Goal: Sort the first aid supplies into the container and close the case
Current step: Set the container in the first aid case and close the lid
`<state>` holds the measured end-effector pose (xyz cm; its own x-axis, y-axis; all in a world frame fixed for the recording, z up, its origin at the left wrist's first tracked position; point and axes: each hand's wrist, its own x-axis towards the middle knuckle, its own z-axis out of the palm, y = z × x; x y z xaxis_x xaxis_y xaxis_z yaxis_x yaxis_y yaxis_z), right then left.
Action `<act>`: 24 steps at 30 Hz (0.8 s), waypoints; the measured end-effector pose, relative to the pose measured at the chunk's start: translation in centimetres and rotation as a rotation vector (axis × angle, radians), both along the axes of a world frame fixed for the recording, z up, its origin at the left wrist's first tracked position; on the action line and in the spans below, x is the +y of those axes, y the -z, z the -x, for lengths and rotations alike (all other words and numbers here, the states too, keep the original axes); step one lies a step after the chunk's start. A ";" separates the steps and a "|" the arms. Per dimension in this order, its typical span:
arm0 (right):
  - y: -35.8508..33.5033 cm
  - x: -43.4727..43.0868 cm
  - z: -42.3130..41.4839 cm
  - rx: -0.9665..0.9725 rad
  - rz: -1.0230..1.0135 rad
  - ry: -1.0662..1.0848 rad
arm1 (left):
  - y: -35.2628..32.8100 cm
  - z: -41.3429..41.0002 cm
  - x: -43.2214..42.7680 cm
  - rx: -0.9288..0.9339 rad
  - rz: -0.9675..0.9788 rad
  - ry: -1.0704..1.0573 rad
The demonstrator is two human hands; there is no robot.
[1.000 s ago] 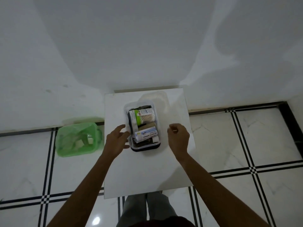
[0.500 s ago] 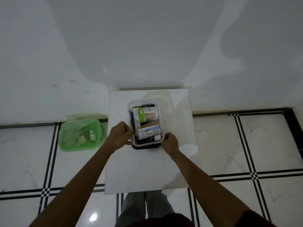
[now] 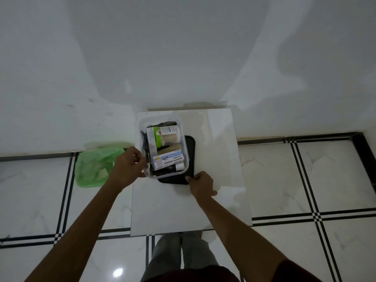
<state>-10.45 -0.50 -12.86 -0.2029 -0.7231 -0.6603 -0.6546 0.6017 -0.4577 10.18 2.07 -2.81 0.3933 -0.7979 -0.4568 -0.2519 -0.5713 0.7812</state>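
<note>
A clear plastic container [image 3: 142, 127] packed with first aid supplies sits on the white table [image 3: 213, 159]. Inside lie a pack of cotton swabs [image 3: 169, 137], a white and blue antiseptic bandage box [image 3: 168, 159] and other boxes. My left hand [image 3: 128, 165] grips the container's left wall near its front corner. A black lid [image 3: 190, 151] lies flat under and to the right of the container. My right hand [image 3: 201, 184] pinches the lid's front right corner.
A green plastic basket [image 3: 91, 167] stands on the tiled floor left of the table. The wall is directly behind the table. My legs are under the table's near edge.
The container has shifted left off the black lid, which now shows on its right. My right hand moved from the container's front edge to the lid's corner.
</note>
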 end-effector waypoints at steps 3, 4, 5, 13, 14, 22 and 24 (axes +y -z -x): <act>0.3 -0.7 0.5 0.023 -0.017 0.010 | -0.1 -1.0 0.9 -0.034 -0.013 0.009; 0.5 -0.9 1.1 0.003 0.007 0.012 | 0.0 -1.3 1.2 -0.037 -0.016 0.007; 0.5 -1.0 2.0 -0.024 0.051 0.013 | 0.2 -1.4 1.6 -0.034 -0.022 0.005; -5.5 -3.6 6.7 -0.698 0.126 0.346 | 2.7 -0.2 2.3 0.028 -0.048 0.023; -6.5 -3.9 6.4 -0.722 0.121 0.291 | 2.9 0.2 2.2 0.042 -0.047 0.034; -11.0 -1.6 -0.2 -0.267 0.774 -0.506 | 3.7 2.9 1.2 0.353 -0.064 -0.046; -9.0 0.8 -1.6 -0.135 0.804 -0.698 | 3.4 3.0 1.2 0.425 -0.077 -0.086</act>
<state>-8.86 0.30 -3.85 0.4626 -0.8833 0.0754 -0.6516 -0.3965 -0.6467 7.17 3.29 -6.23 0.2210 -0.7281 -0.6489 0.1335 -0.6365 0.7597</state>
